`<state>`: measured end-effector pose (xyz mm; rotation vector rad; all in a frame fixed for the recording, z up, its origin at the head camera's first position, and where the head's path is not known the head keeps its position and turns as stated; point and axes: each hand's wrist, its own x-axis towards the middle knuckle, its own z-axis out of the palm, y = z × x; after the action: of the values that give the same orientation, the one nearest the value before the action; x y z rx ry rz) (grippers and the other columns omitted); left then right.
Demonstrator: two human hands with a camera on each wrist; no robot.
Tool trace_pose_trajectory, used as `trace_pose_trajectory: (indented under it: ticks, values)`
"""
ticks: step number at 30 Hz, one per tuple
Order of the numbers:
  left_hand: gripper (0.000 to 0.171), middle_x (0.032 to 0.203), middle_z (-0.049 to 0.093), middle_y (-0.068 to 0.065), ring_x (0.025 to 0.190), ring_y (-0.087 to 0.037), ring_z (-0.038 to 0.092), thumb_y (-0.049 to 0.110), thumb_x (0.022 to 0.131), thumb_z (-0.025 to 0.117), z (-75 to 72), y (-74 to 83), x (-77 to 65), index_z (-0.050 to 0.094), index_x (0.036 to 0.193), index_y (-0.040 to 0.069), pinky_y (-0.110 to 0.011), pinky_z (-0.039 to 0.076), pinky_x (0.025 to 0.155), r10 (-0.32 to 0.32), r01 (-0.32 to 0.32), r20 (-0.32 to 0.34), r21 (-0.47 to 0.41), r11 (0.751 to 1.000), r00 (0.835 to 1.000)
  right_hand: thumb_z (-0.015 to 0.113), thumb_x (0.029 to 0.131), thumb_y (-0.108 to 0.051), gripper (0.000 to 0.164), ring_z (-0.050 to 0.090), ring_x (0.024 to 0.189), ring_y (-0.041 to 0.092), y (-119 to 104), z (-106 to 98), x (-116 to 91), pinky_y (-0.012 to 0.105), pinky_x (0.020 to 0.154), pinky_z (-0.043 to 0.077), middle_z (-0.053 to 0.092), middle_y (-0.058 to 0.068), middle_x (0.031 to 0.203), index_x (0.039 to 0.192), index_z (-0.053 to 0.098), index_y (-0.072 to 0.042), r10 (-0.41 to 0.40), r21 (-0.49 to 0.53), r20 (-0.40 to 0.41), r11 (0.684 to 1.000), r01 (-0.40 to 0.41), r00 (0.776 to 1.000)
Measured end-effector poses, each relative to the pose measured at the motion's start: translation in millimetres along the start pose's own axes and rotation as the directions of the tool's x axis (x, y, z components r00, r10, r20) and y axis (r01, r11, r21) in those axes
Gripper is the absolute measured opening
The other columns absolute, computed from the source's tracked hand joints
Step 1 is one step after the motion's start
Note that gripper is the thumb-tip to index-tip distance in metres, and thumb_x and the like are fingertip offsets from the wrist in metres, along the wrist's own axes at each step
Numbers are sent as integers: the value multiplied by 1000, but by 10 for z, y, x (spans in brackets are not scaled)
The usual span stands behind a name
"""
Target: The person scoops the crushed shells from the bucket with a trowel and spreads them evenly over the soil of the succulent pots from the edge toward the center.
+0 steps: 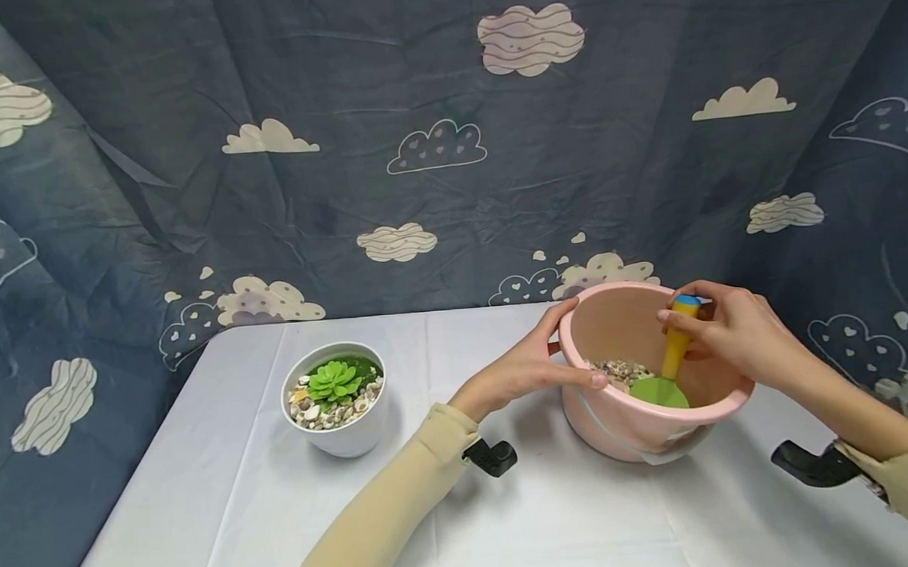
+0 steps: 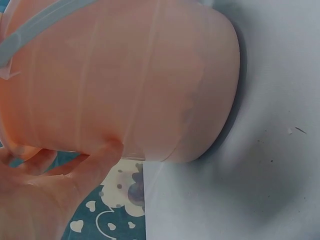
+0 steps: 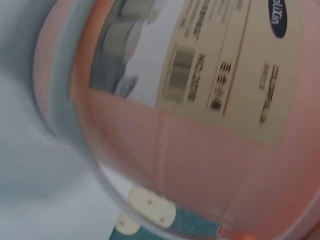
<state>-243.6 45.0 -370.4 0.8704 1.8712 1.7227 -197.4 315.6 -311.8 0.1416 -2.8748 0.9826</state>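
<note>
A pink bucket (image 1: 617, 432) stands on the white table, with small pebbles (image 1: 621, 373) in its bottom. My left hand (image 1: 520, 365) grips the bucket at its left side, thumb along the near rim and forefinger at the far rim. In the left wrist view, fingers (image 2: 95, 165) press against the pink outer wall. My right hand (image 1: 741, 328) reaches over the right rim and holds a toy shovel by its yellow handle (image 1: 676, 347), which has a blue end. The shovel's green blade (image 1: 659, 391) is down inside the bucket by the pebbles. The right wrist view shows only the bucket's labelled wall.
On the left of the table (image 1: 229, 500) stands a white pot (image 1: 354, 437) holding a green succulent (image 1: 334, 379), pebbles and shells. The bucket's pale handle (image 1: 673, 454) hangs down its front. A dark cloth (image 1: 357, 87) with cloud prints hangs behind the table.
</note>
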Motion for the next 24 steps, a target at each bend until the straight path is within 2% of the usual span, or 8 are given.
trace_pose_trajectory:
  ticks: [4, 9, 12, 16, 20, 24]
  values:
    - [98, 156, 22, 17, 139, -20, 34, 22, 78, 82, 2, -8, 5, 23, 153, 41, -29, 42, 96, 8, -8, -2, -3, 1000, 1000, 66, 96, -33, 51, 68, 82, 33, -69, 75, 37, 35, 58, 58, 63, 23, 100, 124, 53, 8, 29, 46, -6, 999, -29, 1000]
    - [98, 154, 22, 21, 139, -21, 34, 23, 78, 82, -5, -12, 3, 22, 153, 43, -30, 43, 95, -8, 8, -7, 8, 1000, 1000, 64, 97, -33, 51, 68, 92, 41, -161, 164, 125, 40, 61, 58, 63, 27, 106, 125, 51, 7, 60, 102, 25, 993, -62, 998]
    - [98, 154, 22, 21, 140, -22, 33, 24, 78, 82, -7, -13, -2, 21, 153, 44, -31, 43, 95, -16, 16, -5, 15, 1000, 1000, 63, 97, -34, 51, 67, 95, 41, -177, 202, 177, 40, 63, 58, 64, 28, 109, 125, 50, 7, 81, 128, 48, 988, -87, 996]
    - [100, 155, 22, 19, 140, -21, 32, 25, 78, 82, -6, -15, -8, 20, 153, 43, -31, 43, 96, -16, 16, 3, 17, 1000, 1000, 62, 98, -36, 56, 69, 94, 37, -153, 224, 215, 41, 66, 58, 64, 28, 112, 128, 48, 9, 117, 200, 82, 971, -131, 990]
    - [100, 155, 21, 20, 139, -18, 33, 22, 77, 82, -8, -23, -19, 20, 154, 42, -30, 43, 96, 0, 0, -6, -2, 1000, 1000, 60, 98, -38, 59, 71, 91, 30, -108, 217, 235, 41, 69, 58, 65, 27, 115, 130, 45, 10, 113, 302, 105, 943, -140, 988]
    - [101, 154, 21, 23, 139, -16, 33, 20, 77, 82, -1, -36, -14, 21, 154, 42, -29, 43, 95, 5, -5, -8, -17, 1000, 1000, 59, 99, -39, 62, 72, 85, 19, -76, 184, 235, 38, 70, 58, 70, 17, 107, 133, 42, 10, 120, 386, 104, 910, -151, 987]
